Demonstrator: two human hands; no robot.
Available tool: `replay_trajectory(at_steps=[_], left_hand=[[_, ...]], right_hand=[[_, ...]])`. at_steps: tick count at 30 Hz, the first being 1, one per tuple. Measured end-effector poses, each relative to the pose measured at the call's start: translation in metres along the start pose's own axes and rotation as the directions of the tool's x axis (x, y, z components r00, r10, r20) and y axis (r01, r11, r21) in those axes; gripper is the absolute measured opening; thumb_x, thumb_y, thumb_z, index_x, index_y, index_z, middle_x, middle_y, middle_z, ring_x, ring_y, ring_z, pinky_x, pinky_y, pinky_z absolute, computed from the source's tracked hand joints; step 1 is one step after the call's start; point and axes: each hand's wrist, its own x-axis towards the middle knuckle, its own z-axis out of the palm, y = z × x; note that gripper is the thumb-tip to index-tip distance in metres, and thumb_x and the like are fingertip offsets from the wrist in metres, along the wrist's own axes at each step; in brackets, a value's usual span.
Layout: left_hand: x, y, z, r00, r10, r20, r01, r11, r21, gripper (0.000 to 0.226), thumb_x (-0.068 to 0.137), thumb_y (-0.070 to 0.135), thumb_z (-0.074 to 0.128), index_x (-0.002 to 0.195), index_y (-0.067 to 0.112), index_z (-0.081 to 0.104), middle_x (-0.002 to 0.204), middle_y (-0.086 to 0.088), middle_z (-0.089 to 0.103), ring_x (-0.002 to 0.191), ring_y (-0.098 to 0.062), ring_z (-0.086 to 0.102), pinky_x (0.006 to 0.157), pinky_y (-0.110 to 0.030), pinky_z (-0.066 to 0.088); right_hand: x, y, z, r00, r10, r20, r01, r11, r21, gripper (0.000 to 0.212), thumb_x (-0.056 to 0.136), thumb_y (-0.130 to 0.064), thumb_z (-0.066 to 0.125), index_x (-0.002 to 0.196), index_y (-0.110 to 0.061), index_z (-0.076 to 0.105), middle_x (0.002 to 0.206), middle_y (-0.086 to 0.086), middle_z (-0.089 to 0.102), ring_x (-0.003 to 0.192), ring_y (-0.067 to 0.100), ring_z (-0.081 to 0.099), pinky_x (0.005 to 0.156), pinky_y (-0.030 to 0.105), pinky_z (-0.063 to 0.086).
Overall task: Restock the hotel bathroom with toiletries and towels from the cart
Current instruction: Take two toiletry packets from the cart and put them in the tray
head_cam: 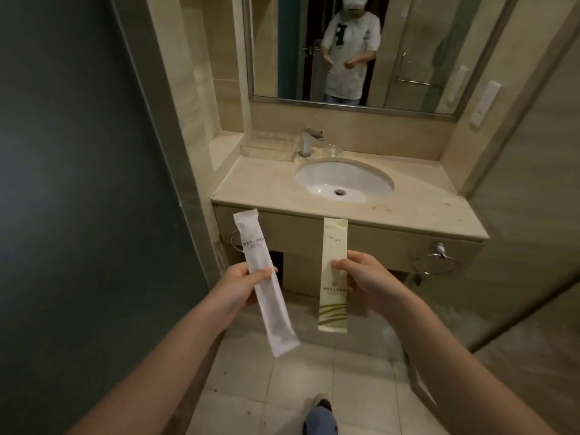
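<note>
Beige sink surface (257, 189) is lying ahead; your left grip (241, 287) is pinching a white packet (276, 318), your right grip (367, 277) is pinching a cream packet (334, 306), both in the air before it.

Surface: beige counter (266, 191) | inset: white basin (317, 178) | at back: clear tray (266, 149), faucet (306, 142), glass cup (333, 150)

**PERSON: CLOTHING AND WORN EQUIPMENT**

Left hand (248, 285) and right hand (368, 277): bare. Both forearms (175, 350) are bare down to the frame's lower edge.

As reflected in the mirror (439, 58):
- White long top (348, 70), sleeves ending near the elbow
- Dark green graphic (340, 34) on the chest
- White head-mounted unit (353, 3)
- Blue jeans (340, 99)

Direct view, lower edge: one blue-jeaned leg and a dark shoe (323, 405) with a pale sole.
</note>
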Motion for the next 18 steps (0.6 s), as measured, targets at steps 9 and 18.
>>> replay_trajectory(at_steps=[9, 18], left_hand=[[0.178, 0.078, 0.046, 0.994, -0.026, -0.110, 0.019, 0.998, -0.064, 0.015, 0.093, 0.020, 0.054, 0.105, 0.014, 0.060, 0.098, -0.003, 0.065, 0.088, -0.015, 0.062, 0.064, -0.023, 0.050], [0.318, 0.121, 0.050, 0.989, -0.004, -0.146, 0.003, 1.000, -0.005, 0.023, 0.095, 0.023, 0.051, 0.116, 0.016, 0.055, 0.104, -0.002, 0.066, 0.094, -0.018, 0.064, 0.073, -0.030, 0.054]], right_hand=[[0.187, -0.085, -0.063, 0.986, -0.106, 0.127, 0.111, 0.993, -0.033, 0.019, 0.096, -0.010, 0.048, 0.111, -0.011, 0.059, 0.099, 0.001, 0.065, 0.088, 0.014, 0.064, 0.066, 0.025, 0.052], [0.325, -0.131, -0.085, 0.971, -0.104, 0.213, 0.124, 0.989, -0.083, 0.006, 0.091, -0.009, 0.057, 0.093, -0.007, 0.062, 0.093, 0.005, 0.065, 0.083, 0.015, 0.064, 0.068, 0.028, 0.053]])
